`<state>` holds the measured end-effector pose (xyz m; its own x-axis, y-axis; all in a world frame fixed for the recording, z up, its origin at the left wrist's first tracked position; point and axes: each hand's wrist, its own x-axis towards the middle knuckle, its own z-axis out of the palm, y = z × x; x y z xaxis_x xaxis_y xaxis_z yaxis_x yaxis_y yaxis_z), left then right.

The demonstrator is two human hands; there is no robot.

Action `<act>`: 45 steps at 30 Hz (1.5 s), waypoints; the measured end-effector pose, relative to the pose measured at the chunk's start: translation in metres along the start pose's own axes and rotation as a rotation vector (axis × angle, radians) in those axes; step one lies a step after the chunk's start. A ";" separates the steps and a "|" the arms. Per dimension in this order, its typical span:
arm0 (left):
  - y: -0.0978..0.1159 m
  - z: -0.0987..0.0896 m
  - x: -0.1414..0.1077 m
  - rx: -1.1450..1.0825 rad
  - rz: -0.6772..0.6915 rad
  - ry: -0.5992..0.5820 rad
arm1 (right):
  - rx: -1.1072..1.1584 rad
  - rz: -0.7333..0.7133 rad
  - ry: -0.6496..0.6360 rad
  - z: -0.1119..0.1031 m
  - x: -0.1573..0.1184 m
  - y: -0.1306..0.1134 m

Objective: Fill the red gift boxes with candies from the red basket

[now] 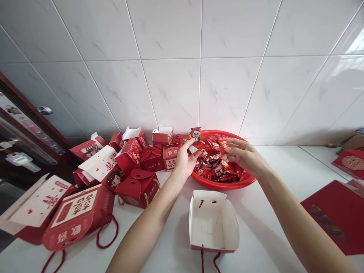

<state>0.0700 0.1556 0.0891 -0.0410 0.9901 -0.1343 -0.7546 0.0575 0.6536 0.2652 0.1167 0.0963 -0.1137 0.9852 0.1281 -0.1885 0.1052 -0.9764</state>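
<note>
Wrapped candies (214, 159) in red and dark wrappers lie in a red plastic basket (224, 185) against the wall. At the basket's left edge, my left hand (186, 157) is closed on several candies, one dark red packet (196, 134) sticking up above the fingers. Over the basket's right side, my right hand (240, 151) pinches a small orange-red candy (223, 145). In front of the basket stands an open box (214, 223), white inside, with its flaps up and dark red cords at the near side; nothing lies in it.
Many red gift boxes (138, 187), some open and some closed, crowd the left side of the white counter (170, 250). More red boxes (335, 214) are at the right. A tiled wall (170, 87) stands behind; a door with keys (22, 161) is at far left.
</note>
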 end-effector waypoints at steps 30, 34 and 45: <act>-0.006 0.000 -0.051 0.655 0.435 -0.400 | -0.297 -0.129 -0.093 0.033 -0.045 -0.018; -0.004 0.002 -0.052 0.589 0.411 -0.388 | -0.293 -0.154 -0.105 0.032 -0.044 -0.015; -0.006 0.003 -0.055 0.558 0.416 -0.304 | -0.238 -0.166 -0.035 0.037 -0.045 -0.011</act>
<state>0.0786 0.1014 0.0945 -0.0067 0.9315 0.3637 -0.2700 -0.3519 0.8963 0.2366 0.0663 0.1080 -0.1353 0.9470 0.2915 0.0266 0.2976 -0.9543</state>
